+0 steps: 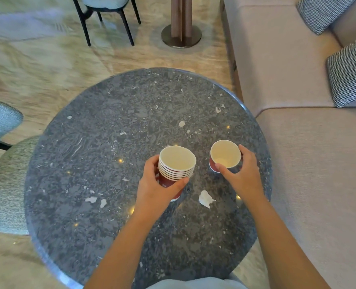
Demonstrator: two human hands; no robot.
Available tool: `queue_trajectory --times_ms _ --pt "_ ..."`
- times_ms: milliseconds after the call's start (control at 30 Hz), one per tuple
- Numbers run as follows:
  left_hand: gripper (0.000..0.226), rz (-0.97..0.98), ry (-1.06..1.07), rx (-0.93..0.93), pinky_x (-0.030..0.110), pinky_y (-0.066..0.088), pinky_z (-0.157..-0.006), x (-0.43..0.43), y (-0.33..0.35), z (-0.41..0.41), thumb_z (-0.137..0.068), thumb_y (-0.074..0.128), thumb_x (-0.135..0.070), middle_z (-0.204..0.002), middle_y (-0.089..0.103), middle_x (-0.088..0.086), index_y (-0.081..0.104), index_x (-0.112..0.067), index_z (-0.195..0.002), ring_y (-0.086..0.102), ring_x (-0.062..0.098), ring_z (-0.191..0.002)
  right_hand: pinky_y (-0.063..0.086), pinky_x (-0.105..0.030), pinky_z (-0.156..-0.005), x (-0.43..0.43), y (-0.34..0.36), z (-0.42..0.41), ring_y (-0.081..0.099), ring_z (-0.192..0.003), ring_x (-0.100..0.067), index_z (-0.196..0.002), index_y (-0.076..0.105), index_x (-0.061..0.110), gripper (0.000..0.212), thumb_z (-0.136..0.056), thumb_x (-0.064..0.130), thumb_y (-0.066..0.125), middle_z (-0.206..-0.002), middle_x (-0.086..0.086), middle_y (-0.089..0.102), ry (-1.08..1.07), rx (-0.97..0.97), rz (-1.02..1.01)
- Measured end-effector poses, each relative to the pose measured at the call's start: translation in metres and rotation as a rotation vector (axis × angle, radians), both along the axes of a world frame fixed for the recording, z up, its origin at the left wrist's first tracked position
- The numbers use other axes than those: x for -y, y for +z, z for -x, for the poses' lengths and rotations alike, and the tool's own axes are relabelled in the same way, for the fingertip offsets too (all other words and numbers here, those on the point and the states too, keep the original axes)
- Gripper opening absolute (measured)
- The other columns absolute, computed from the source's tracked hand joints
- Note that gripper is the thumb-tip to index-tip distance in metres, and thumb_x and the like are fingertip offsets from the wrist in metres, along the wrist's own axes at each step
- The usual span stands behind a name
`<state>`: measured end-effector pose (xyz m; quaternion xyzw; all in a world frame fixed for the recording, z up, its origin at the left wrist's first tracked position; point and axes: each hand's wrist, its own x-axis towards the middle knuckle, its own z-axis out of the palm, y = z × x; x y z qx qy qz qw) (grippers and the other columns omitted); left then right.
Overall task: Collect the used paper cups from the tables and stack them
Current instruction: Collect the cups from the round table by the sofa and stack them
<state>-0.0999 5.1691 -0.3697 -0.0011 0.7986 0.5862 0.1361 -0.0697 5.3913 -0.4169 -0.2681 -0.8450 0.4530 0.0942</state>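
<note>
Single paper cup (225,155), upright on the counter (131,122) in the grip of the right hand (246,176), stands just right of the cup stack (177,161) gripped by the left hand (156,188).

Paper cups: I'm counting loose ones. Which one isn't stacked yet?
The single cup gripped by the right hand; the rest are nested in the stack held by the left hand.

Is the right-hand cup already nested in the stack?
No: the cup, gripped by the right hand, is apart from the stack that the left hand holds.
</note>
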Motion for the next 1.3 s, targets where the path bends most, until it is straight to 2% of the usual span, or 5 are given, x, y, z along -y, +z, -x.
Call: queue_trajectory --times_ms 300,633,800,967,1300 --pt "0.07 -0.015 -0.056 0.022 0.016 0.043 -0.084 -0.002 -0.003 -0.002 -0.06 0.086 -0.031 -0.111 0.056 -0.028 0.043 -0.05 -0.111 0.054 -0.008 -0.105 0.038 -0.007 -0.074 -0.001 0.005 -0.004 0.047 -0.107 -0.01 -0.127 0.043 0.023 0.072 -0.066 0.039 0.078 -0.126 0.003 0.047 -0.058 -0.079 0.035" --pt "0.069 0.013 -0.17 0.016 0.0 0.041 -0.076 0.001 -0.002 -0.002 -0.058 0.085 -0.036 -0.109 0.055 -0.036 0.044 -0.065 -0.106 0.052 -0.012 -0.104 0.046 -0.005 -0.072 0.003 0.044 -0.005 0.056 -0.104 -0.008 -0.118 0.051 0.033 0.056 -0.068 0.036 0.077 -0.118 0.006 0.056 0.007 -0.239 0.246" --pt "0.071 0.065 -0.159 -0.007 0.011 0.043 -0.076 0.004 -0.001 -0.002 -0.052 0.082 -0.048 -0.11 0.052 -0.04 0.041 -0.066 -0.107 0.05 -0.016 -0.103 0.052 -0.022 -0.079 0.007 0.064 -0.001 0.057 -0.106 -0.01 -0.112 0.05 0.043 0.058 -0.06 0.052 0.072 -0.117 0.007 0.059 0.065 -0.289 0.296" --pt "0.074 0.108 -0.176 -0.045 -0.003 0.039 -0.072 0.006 0.001 0.001 -0.058 0.085 -0.032 -0.107 0.05 -0.044 0.04 -0.069 -0.104 0.047 -0.02 -0.101 0.052 -0.023 -0.079 0.01 0.072 -0.002 0.059 -0.105 -0.01 -0.115 0.051 0.037 0.059 -0.061 0.048 0.072 -0.116 0.006 0.059 0.135 -0.337 0.323" --pt "0.081 0.156 -0.237 -0.085 0.03 0.047 -0.095 0.005 0.005 0.002 -0.06 0.086 -0.031 -0.121 0.055 -0.022 0.044 -0.04 -0.128 0.052 0.001 -0.114 0.051 -0.018 -0.077 0.019 0.077 -0.003 0.062 -0.099 -0.007 -0.116 0.052 0.029 0.059 -0.063 0.035 0.075 -0.112 0.006 0.062 0.35 -0.233 0.45"
